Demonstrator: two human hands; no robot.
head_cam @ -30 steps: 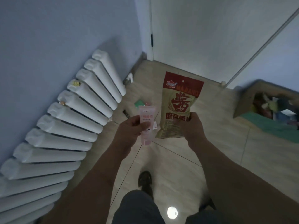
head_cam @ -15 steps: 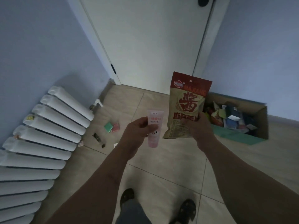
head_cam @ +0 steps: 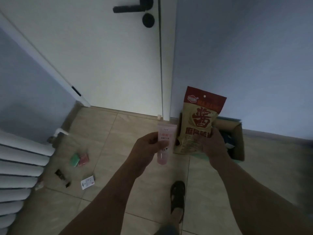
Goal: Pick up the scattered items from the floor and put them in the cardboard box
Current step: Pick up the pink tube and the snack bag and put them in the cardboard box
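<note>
Leftmost, white radiator (head_cam: pixel 22 168) at 9 o'clock. Beside it on tile floor (head_cam: pixel 105 136), toward 8 o'clock: green packet (head_cam: pixel 74 159) touching red packet (head_cam: pixel 83 160), dark wrapper (head_cam: pixel 62 177), small white card (head_cam: pixel 87 182). Centre: left hand (head_cam: pixel 147 150) closed around pink tube (head_cam: pixel 164 144), cap end down. At 3 o'clock: right hand (head_cam: pixel 213 146) gripping sauce pouch (head_cam: pixel 200 121) by lower edge, upright, in front of cardboard box (head_cam: pixel 238 141) against wall. Sandalled foot (head_cam: pixel 177 196) at 6 o'clock.
</note>
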